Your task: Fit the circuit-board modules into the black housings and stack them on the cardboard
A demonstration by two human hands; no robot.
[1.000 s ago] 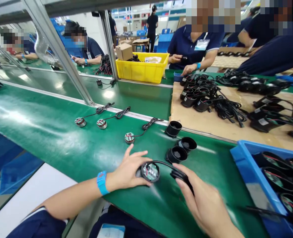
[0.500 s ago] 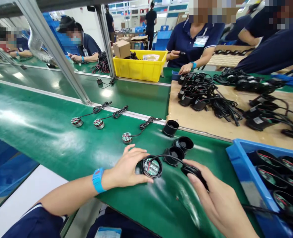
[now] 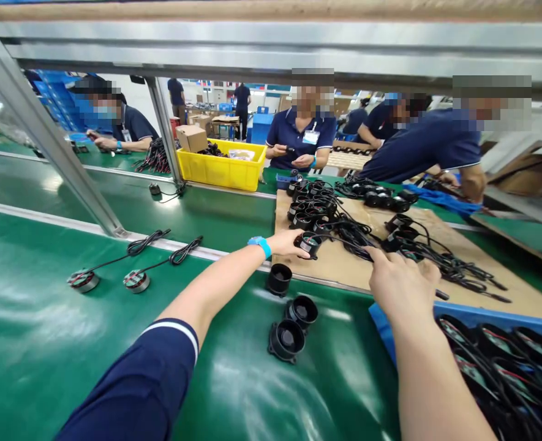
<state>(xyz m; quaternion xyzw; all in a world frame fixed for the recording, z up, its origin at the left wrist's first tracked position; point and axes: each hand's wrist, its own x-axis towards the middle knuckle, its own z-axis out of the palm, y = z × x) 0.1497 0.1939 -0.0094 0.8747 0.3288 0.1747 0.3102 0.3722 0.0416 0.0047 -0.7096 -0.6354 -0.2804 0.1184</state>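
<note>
My left hand (image 3: 287,242) grips a round black housing (image 3: 309,244) at the near left edge of the cardboard sheet (image 3: 344,269). A black cable runs from that housing to my right hand (image 3: 402,278), whose fingers are curled round the cable over the cardboard. Three black round housings (image 3: 286,340) stand on the green bench just below my left hand. Two metal discs with circuit boards (image 3: 136,281) and coiled cables lie farther left on the bench. Behind my hands sits a cluster of black housings with cables (image 3: 314,205).
A blue bin (image 3: 385,331) full of wired housings stands at the lower right, under my right forearm. A yellow bin (image 3: 220,174) is across the bench. A metal post (image 3: 63,153) rises at left; people work opposite.
Both hands have moved forward to the cardboard, carrying the wired housing and its cable. The view has shifted, with an overhead beam now showing. The blue bin sits lower in view.
</note>
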